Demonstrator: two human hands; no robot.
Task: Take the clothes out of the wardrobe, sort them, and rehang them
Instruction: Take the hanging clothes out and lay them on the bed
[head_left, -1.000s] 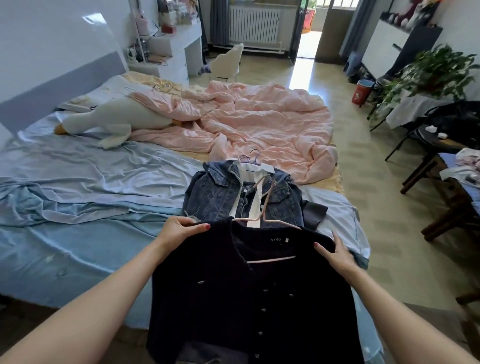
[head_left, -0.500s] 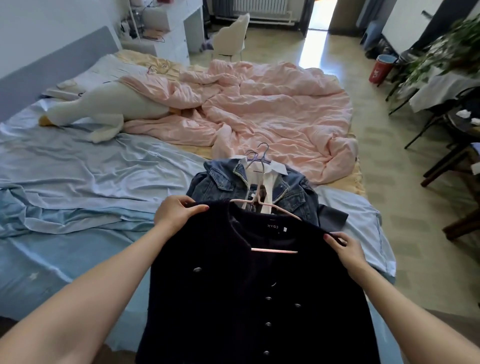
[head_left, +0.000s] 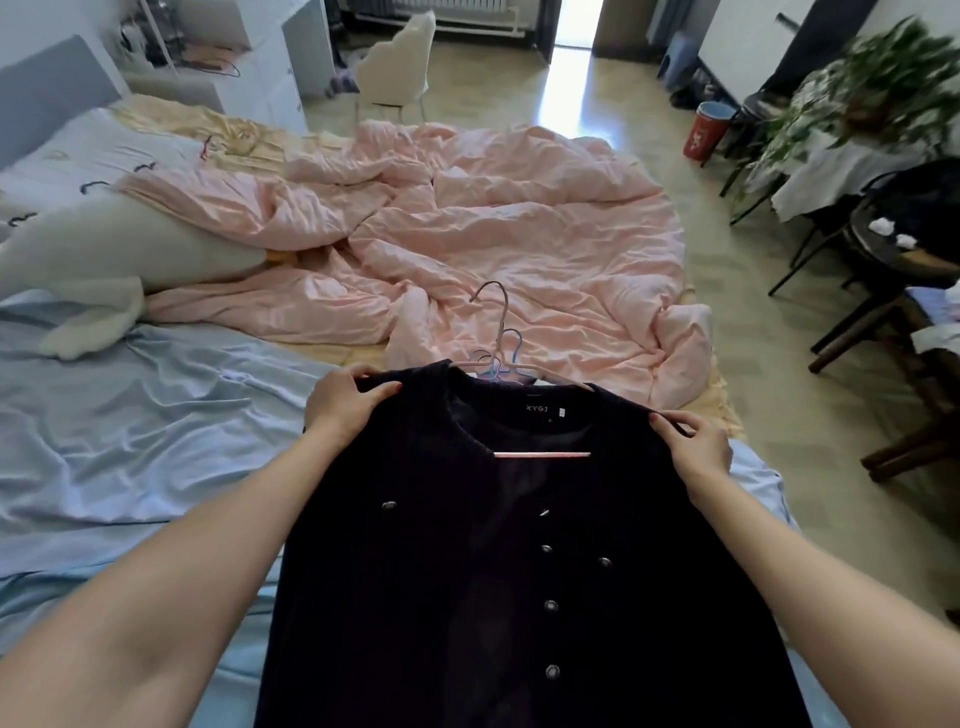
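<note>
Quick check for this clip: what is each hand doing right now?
Left hand: closed, fingers gripping the left shoulder of the dark buttoned jacket.
Right hand: closed, fingers pinching the jacket's right shoulder.

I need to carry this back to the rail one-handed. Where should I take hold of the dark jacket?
Grip the pink hanger by its hook neck, coming from above the collar: the dark jacket is already threaded on it, and the hook pokes out free, so one hand could probably carry the weight evenly.
</note>
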